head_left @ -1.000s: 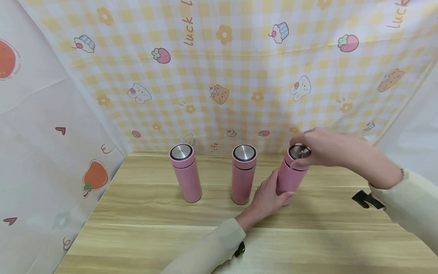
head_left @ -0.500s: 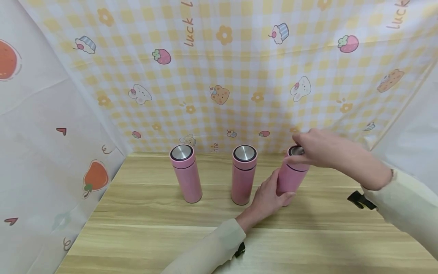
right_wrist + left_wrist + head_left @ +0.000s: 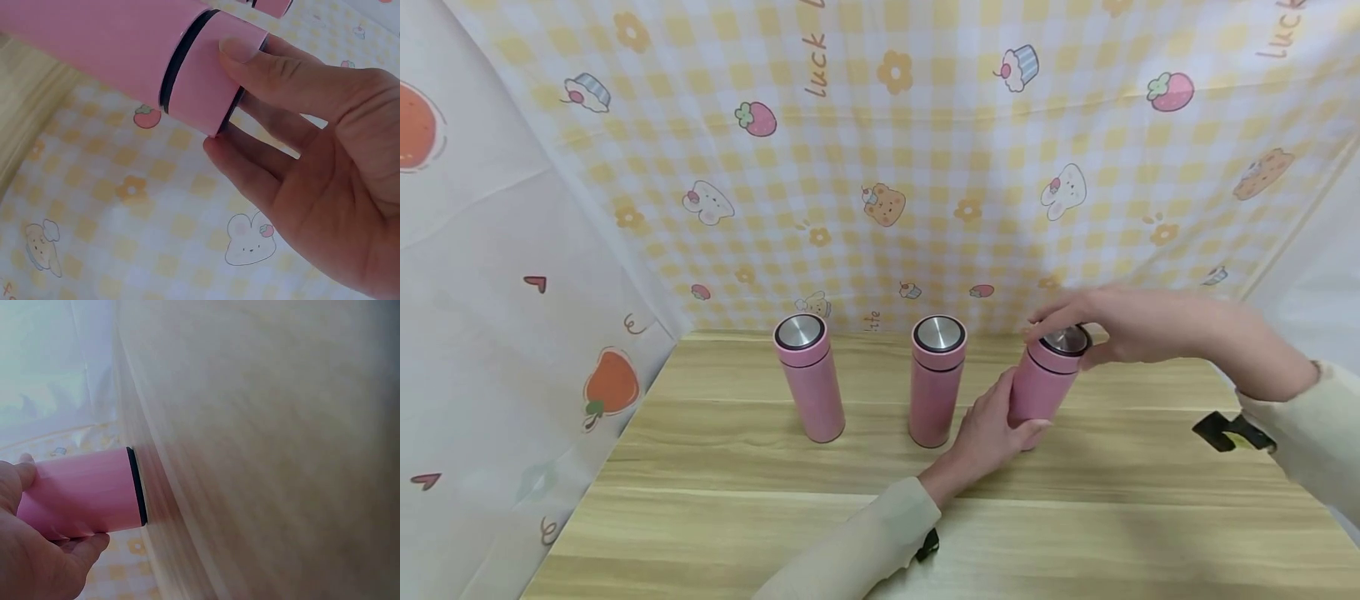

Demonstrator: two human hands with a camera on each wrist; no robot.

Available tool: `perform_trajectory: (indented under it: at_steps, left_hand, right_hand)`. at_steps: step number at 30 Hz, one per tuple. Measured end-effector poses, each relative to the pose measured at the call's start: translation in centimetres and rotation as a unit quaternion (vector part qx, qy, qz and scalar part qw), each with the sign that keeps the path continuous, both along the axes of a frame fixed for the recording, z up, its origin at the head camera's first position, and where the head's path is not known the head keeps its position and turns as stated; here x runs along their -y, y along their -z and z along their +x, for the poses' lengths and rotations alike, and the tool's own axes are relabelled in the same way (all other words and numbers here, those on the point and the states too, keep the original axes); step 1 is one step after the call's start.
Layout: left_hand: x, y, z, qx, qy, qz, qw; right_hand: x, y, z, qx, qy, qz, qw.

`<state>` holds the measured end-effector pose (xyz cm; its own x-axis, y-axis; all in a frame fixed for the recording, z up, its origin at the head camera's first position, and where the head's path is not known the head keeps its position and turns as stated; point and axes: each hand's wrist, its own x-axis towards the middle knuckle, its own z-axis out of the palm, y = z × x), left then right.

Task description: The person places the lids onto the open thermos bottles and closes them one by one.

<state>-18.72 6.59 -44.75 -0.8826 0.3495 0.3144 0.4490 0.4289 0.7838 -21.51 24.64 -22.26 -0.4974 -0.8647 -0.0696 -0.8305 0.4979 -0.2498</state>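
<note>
Three pink thermos bottles with silver-topped lids stand in a row on the wooden table. My left hand (image 3: 985,437) holds the rightmost thermos (image 3: 1040,398) round its lower body. In the left wrist view that thermos (image 3: 94,490) rests its dark base on the tabletop, with the thumb and fingers of my left hand (image 3: 40,556) about it. From above, my right hand (image 3: 1142,325) grips the lid (image 3: 1054,358). Seen from the right wrist, the thumb of my right hand (image 3: 337,169) presses the side of the lid (image 3: 209,69); a dark ring separates lid and body.
The middle thermos (image 3: 935,408) stands close to my left hand. Farther left is another thermos (image 3: 816,400). A yellow checked cloth (image 3: 925,167) hangs behind the wooden table (image 3: 737,533), and a white printed sheet (image 3: 497,350) hangs along the left side.
My right hand first turned leftward over the lid, then swung back to the right with its fingers placed anew round the rim. The left hand and the bottles stay put.
</note>
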Motion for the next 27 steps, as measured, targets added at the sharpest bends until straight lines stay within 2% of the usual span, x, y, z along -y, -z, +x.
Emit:
perform_trajectory:
  at_steps: [8,15,19,24,27]
  left_hand:
    - [0.0,-0.2,0.1,0.008,-0.003,-0.002,1.0]
    - [0.0,-0.3,0.2,0.012,-0.007,-0.006,0.9999]
    - [0.0,-0.3,0.2,0.015,-0.008,-0.008,0.9998]
    - [0.1,-0.4,0.3,0.016,-0.007,-0.007,0.9998]
    - [0.0,-0.4,0.3,0.012,-0.005,-0.007,0.9999]
  right_hand:
    - [0.4,0.0,0.0,0.021,0.05,-0.002,0.999]
    - [1.3,-0.1,0.1,-0.009,0.064,0.012,0.998]
    - [1.7,0.0,0.2,-0.019,0.089,0.019,0.996]
    - [2.4,0.5,0.4,-0.066,0.114,0.015,0.991]
    - [2.7,0.7,0.6,-0.093,0.144,0.024,0.985]
